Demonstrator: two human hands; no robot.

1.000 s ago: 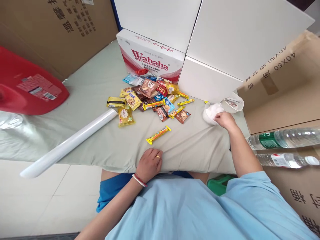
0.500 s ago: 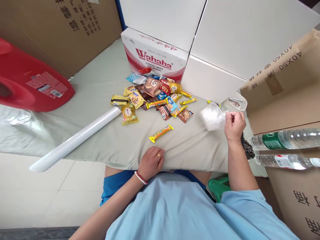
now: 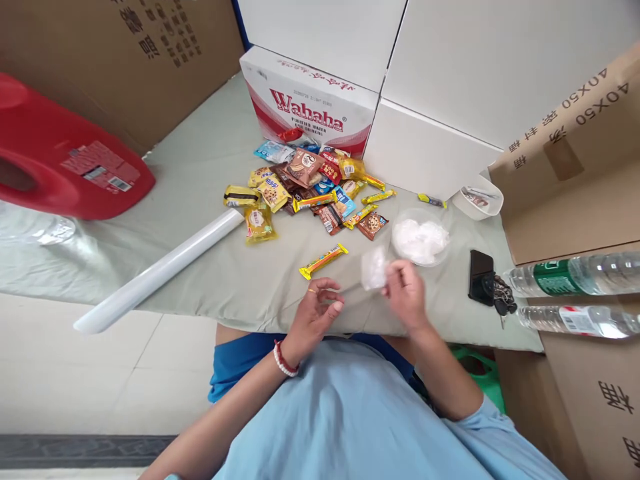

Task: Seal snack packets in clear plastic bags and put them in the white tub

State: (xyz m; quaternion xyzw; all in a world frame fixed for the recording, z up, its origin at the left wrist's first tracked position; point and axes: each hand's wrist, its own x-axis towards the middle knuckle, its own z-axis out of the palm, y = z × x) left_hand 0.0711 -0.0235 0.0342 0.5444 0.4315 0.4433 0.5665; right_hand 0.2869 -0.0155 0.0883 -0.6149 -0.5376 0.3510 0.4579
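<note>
My right hand (image 3: 406, 293) pinches a small translucent plastic bag (image 3: 374, 268) by its edge, blurred by motion above the cloth. To its left, my left hand (image 3: 320, 315) has its fingers apart and curved, with nothing in them. Just beyond the left hand lies a single yellow-wrapped snack bar (image 3: 324, 261). Behind that is a heap of wrapped snacks, among them a brown packet (image 3: 304, 167) and a yellow cookie packet (image 3: 275, 194). A clear round bowl (image 3: 440, 259) beyond my right hand holds white, crumpled plastic bags (image 3: 419, 239).
A white plastic roll (image 3: 165, 267) lies at left near a red jug (image 3: 75, 157). The Wahaha carton (image 3: 310, 100) stands behind the snacks. On the right are a cutter (image 3: 432, 200), a white dish (image 3: 477, 212), a phone (image 3: 481, 275), keys (image 3: 503, 297) and two water bottles (image 3: 553, 279).
My right hand has moved left and nearer, away from the bowl, carrying the small plastic bag. My left hand has lifted from the cloth and spread its fingers.
</note>
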